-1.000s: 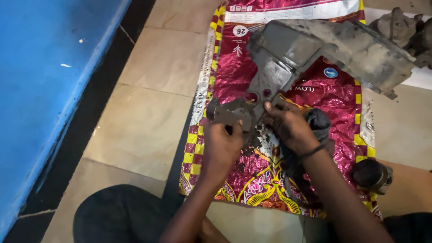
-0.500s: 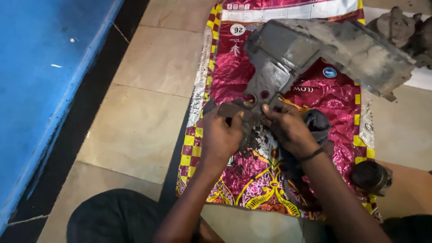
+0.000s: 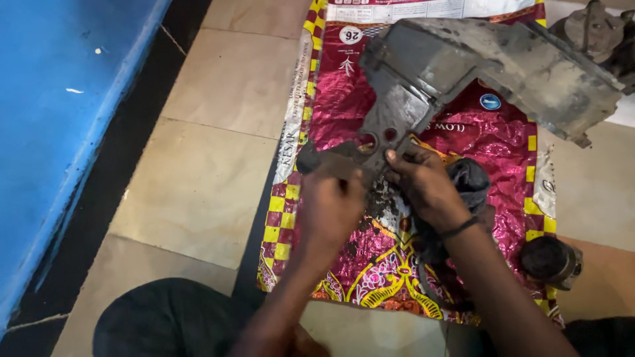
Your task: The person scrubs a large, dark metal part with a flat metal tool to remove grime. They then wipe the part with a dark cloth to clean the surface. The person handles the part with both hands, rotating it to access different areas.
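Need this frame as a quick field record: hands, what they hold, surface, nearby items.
left hand: grips the near end of the flat metal bracket
right hand: fingers on the bracket's near end, beside the left hand
grey housing: large, dirty, lies across the top of the sack; the bracket appears joined to it
dark cloth: bunched just right of the right hand
surface: magenta woven sack spread on tile floor
round dark part: at the sack's right edge
blue panel: far left
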